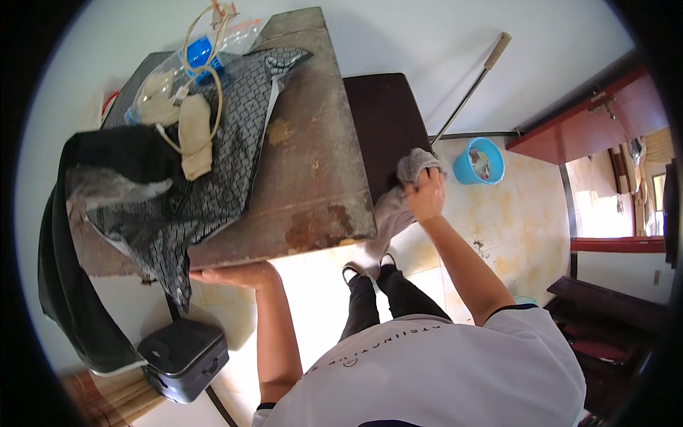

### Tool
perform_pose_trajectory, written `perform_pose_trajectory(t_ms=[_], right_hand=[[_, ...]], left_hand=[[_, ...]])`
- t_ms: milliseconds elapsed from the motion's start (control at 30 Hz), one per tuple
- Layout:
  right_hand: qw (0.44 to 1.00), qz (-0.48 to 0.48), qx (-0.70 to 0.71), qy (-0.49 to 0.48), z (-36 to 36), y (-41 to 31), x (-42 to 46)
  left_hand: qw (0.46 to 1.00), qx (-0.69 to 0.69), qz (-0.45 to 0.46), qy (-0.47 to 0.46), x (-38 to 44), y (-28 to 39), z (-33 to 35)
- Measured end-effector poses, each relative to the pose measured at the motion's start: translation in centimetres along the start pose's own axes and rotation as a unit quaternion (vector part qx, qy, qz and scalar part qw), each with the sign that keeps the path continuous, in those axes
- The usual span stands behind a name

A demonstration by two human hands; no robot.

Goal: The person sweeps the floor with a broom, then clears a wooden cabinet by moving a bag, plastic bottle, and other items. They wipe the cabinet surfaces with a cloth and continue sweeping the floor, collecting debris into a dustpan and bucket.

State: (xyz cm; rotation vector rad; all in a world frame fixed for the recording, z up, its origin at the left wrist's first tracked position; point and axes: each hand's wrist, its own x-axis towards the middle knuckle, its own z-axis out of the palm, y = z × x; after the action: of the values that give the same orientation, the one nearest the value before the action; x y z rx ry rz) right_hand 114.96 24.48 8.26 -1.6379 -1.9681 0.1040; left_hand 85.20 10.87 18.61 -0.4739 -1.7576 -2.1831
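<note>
My right hand [427,196] grips a bunched grey cloth [392,213] at the near right corner of a dark brown surface [381,117], and part of the cloth hangs down. At the front edge of a worn wooden table [320,160], my left hand [235,276] lies against the edge, its fingers partly hidden. Near it hangs a corner of a black-and-grey patterned cloth [224,160]. On that cloth are a beige fabric item [195,136], a pale cable [220,96] and a clear plastic bag [237,40].
A blue bucket [463,168] with something inside stands on the tiled floor to the right. Behind it a long-handled pole [464,99] leans on the wall. A red door [592,117] is at the far right. A dark suitcase [184,360] sits below the table at left.
</note>
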Motion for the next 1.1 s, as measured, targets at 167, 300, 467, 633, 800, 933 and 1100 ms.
perform_pose_trajectory(t_ms=[167,300,467,633,800,933,1100], right_hand=[[0.976,-0.053,-0.169,-0.129,6.4,3.0,-7.7],[0.981,-0.012,0.045,-0.191,9.0,-6.8,-17.7],[0.95,0.018,0.208,-0.233,8.8,-7.0,-21.7],[0.965,-0.158,0.132,-0.163,6.0,-4.8,-17.3],[0.951,-0.278,0.01,-0.135,6.4,-1.3,-14.7],[0.952,-0.266,-0.012,-0.153,5.9,2.0,-15.2],[0.969,-0.135,-0.16,-0.128,4.3,12.7,-14.6]], left_hand=[[0.998,-0.011,0.055,0.003,-0.2,0.7,1.5],[0.997,0.057,0.044,-0.006,-0.1,0.5,0.5],[0.988,0.152,0.007,0.021,0.2,-1.5,-1.7],[0.99,0.054,-0.081,-0.099,-2.7,0.7,-4.9],[0.956,0.127,-0.201,-0.171,-9.7,-2.1,-14.4],[0.913,0.199,-0.308,-0.181,-13.2,-3.5,-23.7],[0.842,0.302,-0.427,-0.132,-15.7,-3.8,-30.9]])
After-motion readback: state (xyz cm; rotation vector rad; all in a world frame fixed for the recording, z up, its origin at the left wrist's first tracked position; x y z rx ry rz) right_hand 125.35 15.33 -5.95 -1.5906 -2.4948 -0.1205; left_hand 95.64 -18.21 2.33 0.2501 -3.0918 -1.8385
